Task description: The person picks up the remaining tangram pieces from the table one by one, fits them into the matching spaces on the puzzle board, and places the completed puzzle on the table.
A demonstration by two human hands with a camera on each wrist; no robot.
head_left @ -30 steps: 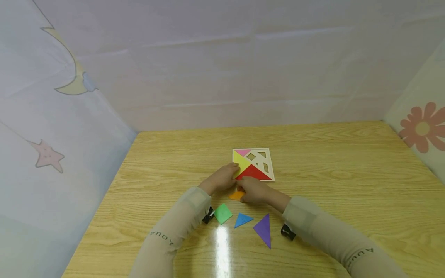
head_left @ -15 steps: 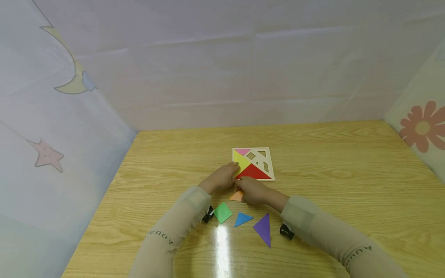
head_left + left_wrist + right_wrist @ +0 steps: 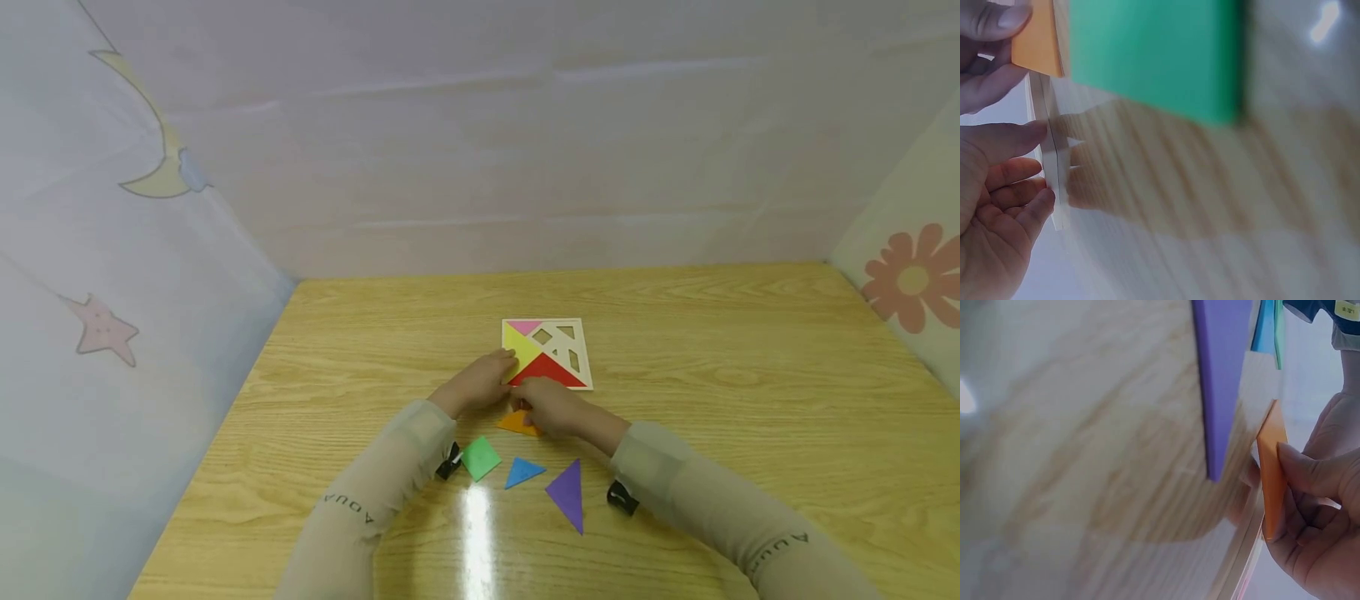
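My left hand [image 3: 480, 383] grips the near left edge of a pale tangram board [image 3: 562, 347]; in the left wrist view, thumb and fingers pinch its rim [image 3: 1051, 156]. Yellow [image 3: 519, 346], red [image 3: 547, 371] and pink [image 3: 525, 327] triangles lie in the board. My right hand [image 3: 553, 407] holds an orange tangram piece [image 3: 517, 423] just in front of the board. In the right wrist view, the thumb presses one face of the orange piece [image 3: 1271, 469], with curled fingers behind it. Its full outline is partly hidden by the hand.
Nearer to me on the wooden table [image 3: 712, 350] lie a green square [image 3: 481, 458], a blue triangle [image 3: 523, 472] and a purple triangle [image 3: 567, 496]. Several cut-out holes show in the board's right part. Printed cloth [image 3: 450, 167] hangs behind the table and at both sides.
The orange piece has turned in my right hand's fingers and shifted slightly right, showing more of its face. My left hand and the board have stayed in place.
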